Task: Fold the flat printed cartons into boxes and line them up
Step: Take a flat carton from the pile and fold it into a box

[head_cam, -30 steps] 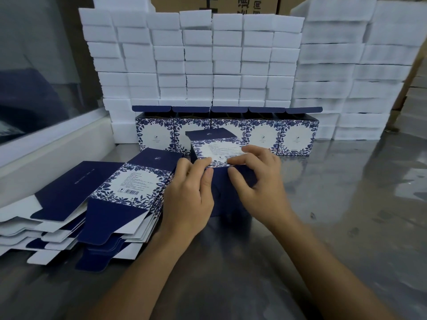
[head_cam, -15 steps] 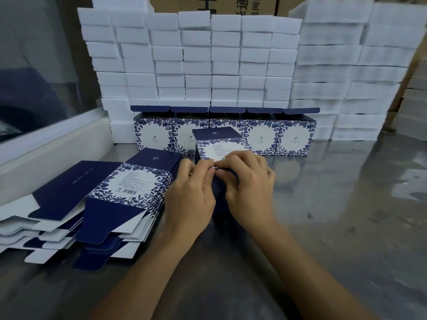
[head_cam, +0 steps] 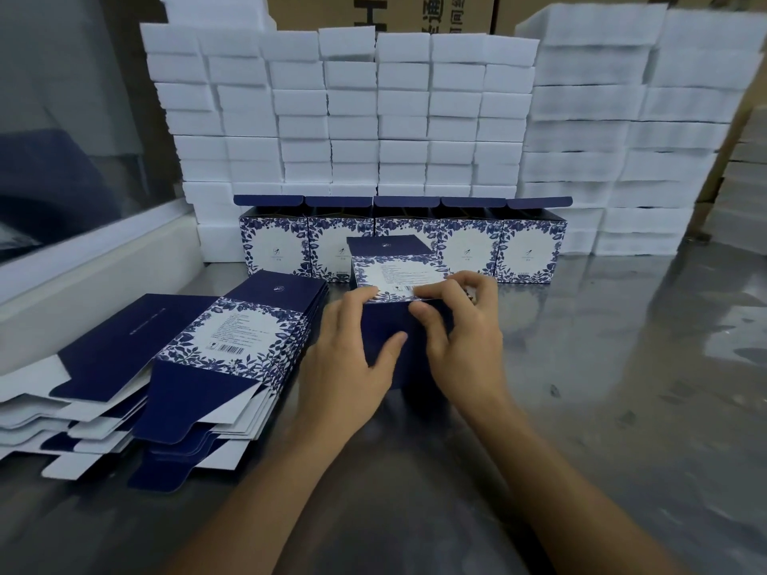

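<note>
A blue-and-white floral carton (head_cam: 394, 273) lies on its side on the steel table, its dark blue end flap facing me. My left hand (head_cam: 352, 359) grips its left side, thumb on the blue flap. My right hand (head_cam: 460, 325) holds the right side, fingers curled over the top edge and thumb pressing the flap. Several folded boxes (head_cam: 469, 249) stand in a row behind, lids up. A pile of flat cartons (head_cam: 232, 338) lies to the left.
Stacks of white foam blocks (head_cam: 373, 118) form a wall behind the row, with more (head_cam: 622, 139) at the right. A white ledge and window (head_cam: 83, 259) run along the left. The steel table (head_cam: 622, 388) stretches to the right.
My hands have shifted on the carton's near end: the fingers pinching at the top edge have spread, and both thumbs now lie on the dark blue flap.
</note>
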